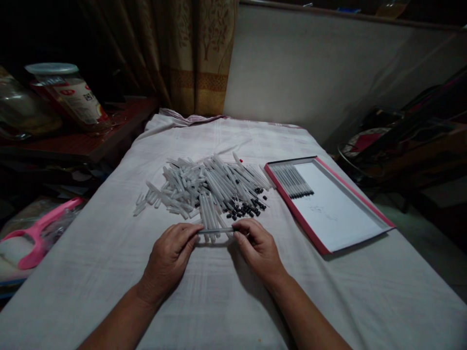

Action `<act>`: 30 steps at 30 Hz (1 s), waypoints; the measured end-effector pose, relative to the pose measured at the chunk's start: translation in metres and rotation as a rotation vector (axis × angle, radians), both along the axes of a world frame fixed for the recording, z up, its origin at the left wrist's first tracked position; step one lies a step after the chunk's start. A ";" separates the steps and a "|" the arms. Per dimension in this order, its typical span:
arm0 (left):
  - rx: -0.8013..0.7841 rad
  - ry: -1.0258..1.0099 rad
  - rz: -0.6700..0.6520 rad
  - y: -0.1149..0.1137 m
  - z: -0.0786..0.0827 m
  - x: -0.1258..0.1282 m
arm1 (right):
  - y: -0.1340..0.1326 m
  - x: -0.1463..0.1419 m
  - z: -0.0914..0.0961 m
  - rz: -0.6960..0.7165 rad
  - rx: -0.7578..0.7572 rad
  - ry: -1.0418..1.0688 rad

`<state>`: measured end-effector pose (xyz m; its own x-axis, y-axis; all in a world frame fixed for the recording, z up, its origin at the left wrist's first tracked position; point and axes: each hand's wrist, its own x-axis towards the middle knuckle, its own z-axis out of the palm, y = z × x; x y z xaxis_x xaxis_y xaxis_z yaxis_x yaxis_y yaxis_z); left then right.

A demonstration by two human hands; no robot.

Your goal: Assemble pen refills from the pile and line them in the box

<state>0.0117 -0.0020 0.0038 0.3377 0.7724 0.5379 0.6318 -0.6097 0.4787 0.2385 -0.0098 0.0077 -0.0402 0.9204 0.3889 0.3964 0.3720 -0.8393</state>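
My left hand (pixel 171 255) and my right hand (pixel 257 245) hold one thin pen (pixel 216 230) level between them, each pinching an end, just above the white cloth. Directly behind it lies a heap of clear pen barrels (pixel 204 187) with white caps on its left side (pixel 156 199) and small black end pieces (pixel 246 209) scattered at its right. To the right sits a shallow red-edged box lid (pixel 330 245) with a row of finished pens (pixel 294 182) lined up at its far end.
A white cloth (pixel 219 301) covers the table. At left stand a dark wooden shelf (pixel 83 146) with a lidded plastic jar (pixel 71 95), and a pink plastic item (pixel 36 236) lower down. A curtain (pixel 182 53) hangs behind; dark clutter (pixel 401 141) is at right.
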 end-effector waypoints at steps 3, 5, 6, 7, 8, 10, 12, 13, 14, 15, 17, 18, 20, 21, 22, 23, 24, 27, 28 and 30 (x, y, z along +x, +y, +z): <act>0.004 0.003 -0.003 0.001 0.000 0.000 | -0.001 0.000 0.001 -0.017 0.023 0.001; -0.002 0.002 -0.004 0.001 0.000 0.000 | -0.001 0.001 0.002 -0.014 0.048 -0.011; -0.007 0.003 -0.005 0.001 -0.001 0.000 | -0.001 0.001 0.002 -0.010 0.060 -0.017; -0.011 0.005 -0.006 0.000 -0.001 -0.001 | -0.001 0.002 0.002 -0.005 0.070 -0.021; -0.015 0.007 -0.008 0.000 -0.001 -0.001 | 0.000 0.003 0.002 0.002 0.073 -0.025; -0.024 0.006 -0.013 -0.001 0.000 -0.001 | 0.000 0.004 0.001 0.009 0.059 -0.031; -0.033 -0.001 -0.019 -0.001 0.001 -0.001 | 0.001 0.006 0.001 0.008 0.040 -0.040; -0.036 -0.008 -0.021 -0.001 0.001 -0.001 | 0.001 0.006 0.000 0.008 0.036 -0.046; -0.038 -0.014 -0.024 -0.001 0.002 -0.001 | 0.001 0.007 0.000 0.009 0.036 -0.050; -0.037 -0.020 -0.025 -0.001 0.002 -0.001 | 0.001 0.007 0.000 0.013 0.041 -0.052; -0.032 -0.029 -0.025 0.000 0.003 -0.001 | 0.000 0.007 0.000 0.026 0.052 -0.049; -0.031 -0.032 -0.024 0.000 0.003 -0.001 | 0.000 0.006 0.000 0.031 0.052 -0.044; -0.030 -0.028 -0.025 0.000 0.003 -0.001 | -0.001 0.006 0.000 0.035 0.035 -0.037; -0.031 -0.023 -0.027 0.000 0.004 -0.001 | -0.001 0.006 0.001 0.031 0.019 -0.039; -0.031 -0.016 -0.031 -0.001 0.004 -0.001 | -0.001 0.006 0.001 0.025 0.003 -0.045; -0.030 -0.011 -0.037 -0.001 0.004 -0.001 | -0.001 0.006 0.001 0.018 -0.014 -0.058; -0.025 -0.010 -0.045 -0.001 0.004 -0.001 | -0.001 0.007 0.001 0.013 -0.028 -0.078; -0.014 -0.016 -0.058 -0.002 0.005 0.000 | 0.000 0.009 0.000 0.024 -0.056 -0.155; -0.014 -0.016 -0.057 -0.002 0.005 0.000 | 0.000 0.009 -0.002 0.037 -0.068 -0.167; -0.018 -0.014 -0.051 -0.001 0.005 0.000 | -0.001 0.010 -0.005 0.067 -0.120 -0.135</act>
